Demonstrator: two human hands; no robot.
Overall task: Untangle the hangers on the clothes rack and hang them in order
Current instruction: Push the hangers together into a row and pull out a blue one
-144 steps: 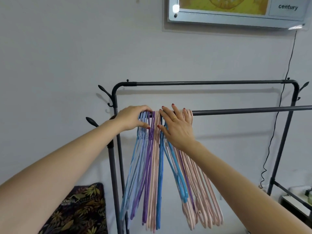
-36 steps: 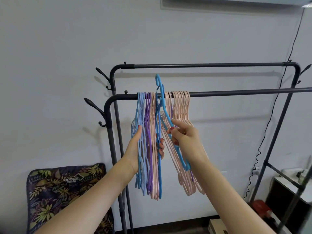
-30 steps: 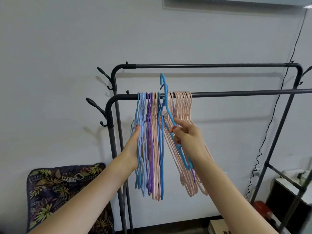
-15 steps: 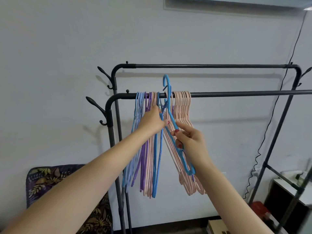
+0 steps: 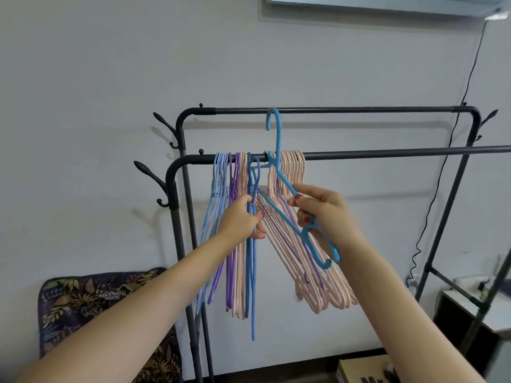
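Observation:
A black clothes rack has a near rail (image 5: 387, 153) carrying light blue hangers (image 5: 217, 194), purple hangers (image 5: 231, 266), pink hangers (image 5: 293, 172) and a dark blue hanger (image 5: 250, 272). My right hand (image 5: 323, 214) grips one arm of a bright blue hanger (image 5: 279, 161) that is lifted off the rail, its hook up by the far rail (image 5: 359, 109). My left hand (image 5: 243, 218) grips the dark blue hanger just below its neck, amid the left bunch. Some purple hangers are mixed into the pink bunch.
A floral cushion (image 5: 83, 305) leans on the wall at lower left. A black cable (image 5: 453, 128) runs down the wall at the right. A white table (image 5: 475, 305) and a cardboard box (image 5: 362, 369) stand at lower right. Coat hooks (image 5: 149, 175) jut from the rack's left post.
My right hand lifted the bright blue hanger off the rail and holds it raised. My left hand moved from the light blue bunch to the dark blue hanger and pulled it down.

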